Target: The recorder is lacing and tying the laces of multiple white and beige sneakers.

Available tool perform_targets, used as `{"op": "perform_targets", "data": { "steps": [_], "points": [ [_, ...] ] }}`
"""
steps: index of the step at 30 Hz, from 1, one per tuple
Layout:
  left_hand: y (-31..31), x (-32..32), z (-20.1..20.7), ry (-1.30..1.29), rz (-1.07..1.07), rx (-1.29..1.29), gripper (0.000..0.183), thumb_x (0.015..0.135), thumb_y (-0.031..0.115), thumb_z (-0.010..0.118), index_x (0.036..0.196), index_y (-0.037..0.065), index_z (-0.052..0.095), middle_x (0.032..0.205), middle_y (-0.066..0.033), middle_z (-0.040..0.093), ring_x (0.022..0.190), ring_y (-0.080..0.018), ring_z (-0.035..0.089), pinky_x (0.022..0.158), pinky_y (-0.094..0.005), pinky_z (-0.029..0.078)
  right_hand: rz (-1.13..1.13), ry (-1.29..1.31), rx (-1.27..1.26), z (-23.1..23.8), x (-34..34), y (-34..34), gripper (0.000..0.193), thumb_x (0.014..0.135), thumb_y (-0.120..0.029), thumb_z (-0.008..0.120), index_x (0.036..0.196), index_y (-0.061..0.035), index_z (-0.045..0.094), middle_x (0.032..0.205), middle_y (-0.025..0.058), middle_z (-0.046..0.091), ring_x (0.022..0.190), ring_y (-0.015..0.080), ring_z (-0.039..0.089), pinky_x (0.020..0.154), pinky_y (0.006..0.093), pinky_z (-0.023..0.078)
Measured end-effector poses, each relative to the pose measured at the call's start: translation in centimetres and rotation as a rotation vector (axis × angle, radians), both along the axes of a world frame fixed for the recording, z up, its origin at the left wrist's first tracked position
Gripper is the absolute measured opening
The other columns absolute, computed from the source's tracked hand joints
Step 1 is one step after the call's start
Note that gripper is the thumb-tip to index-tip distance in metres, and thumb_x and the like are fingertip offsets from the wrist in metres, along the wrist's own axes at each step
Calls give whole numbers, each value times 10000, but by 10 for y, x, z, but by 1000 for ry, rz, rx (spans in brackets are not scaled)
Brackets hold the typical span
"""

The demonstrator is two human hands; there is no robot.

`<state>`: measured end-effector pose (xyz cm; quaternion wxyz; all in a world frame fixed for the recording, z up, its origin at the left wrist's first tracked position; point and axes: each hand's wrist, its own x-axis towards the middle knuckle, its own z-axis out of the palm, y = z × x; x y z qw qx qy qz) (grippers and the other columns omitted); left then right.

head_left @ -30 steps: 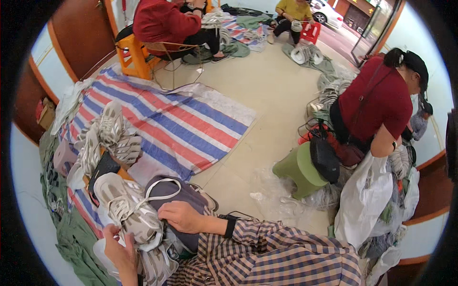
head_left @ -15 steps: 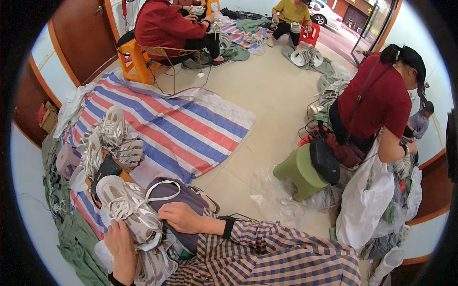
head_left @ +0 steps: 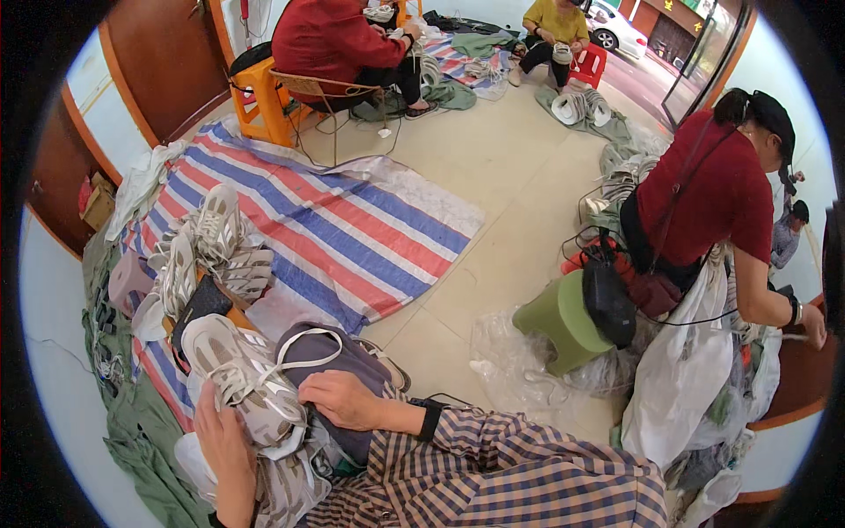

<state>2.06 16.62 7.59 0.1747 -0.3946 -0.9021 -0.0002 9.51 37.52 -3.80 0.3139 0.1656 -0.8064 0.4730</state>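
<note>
A beige and white sneaker [head_left: 272,412] rests in front of me with its toe pointing away. Its pale shoelace [head_left: 310,333] makes a wide loop to the right, over a dark grey-purple cloth [head_left: 356,365]. Against the shoe's left side lies my left hand [head_left: 225,444], fingers stretched toward the lacing and a little apart from the thumb. My right hand [head_left: 339,399] is closed at the shoe's right edge, its fingertips pinched; what they hold is hidden. More sneakers [head_left: 295,488] lie under my hands, partly covered by my left forearm.
Beyond the shoe a pile of sneakers [head_left: 216,229] sits beside a striped tarp [head_left: 352,233]. A green stool [head_left: 563,321] and clear plastic stand to the right. One person in red [head_left: 717,194] bends over a white sack [head_left: 678,387]; others sit farther back.
The view has shifted slightly. My left hand has moved up along the shoe's side, while my right hand stays at its edge. The person at right has stretched an arm outward.
</note>
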Motion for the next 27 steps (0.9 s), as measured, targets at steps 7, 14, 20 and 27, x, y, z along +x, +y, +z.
{"op": "perform_targets", "data": {
  "steps": [7,14,20,27],
  "points": [
    [17,85,7,-759,-164,88,95,766,52,562,852,74,530,915,-127,610,866,-358,577,757,-463,437,-73,24,-8,-5,-6,-7,237,644,29,579,868,-45,603,897,105,627,838,298,611,714,378,491],
    [23,123,-14,-1287,-66,576,38,892,86,500,930,89,499,736,-90,609,642,-268,622,569,-344,487,0,-214,-72,15,-3,1,212,731,82,546,896,-16,636,908,134,644,831,300,622,736,361,505],
    [-6,129,-29,-1508,61,905,37,911,36,457,923,30,492,756,-82,652,598,-167,633,562,-288,493,73,-429,-321,16,3,-7,146,904,53,505,952,7,635,954,76,633,746,114,588,685,237,474],
    [-21,119,-35,-1432,227,1155,106,903,-12,449,970,-3,530,883,-86,636,720,-123,627,676,-249,488,107,-615,-575,35,13,-18,148,952,-24,488,968,27,625,956,65,624,741,95,582,677,229,474]
  ]
}}
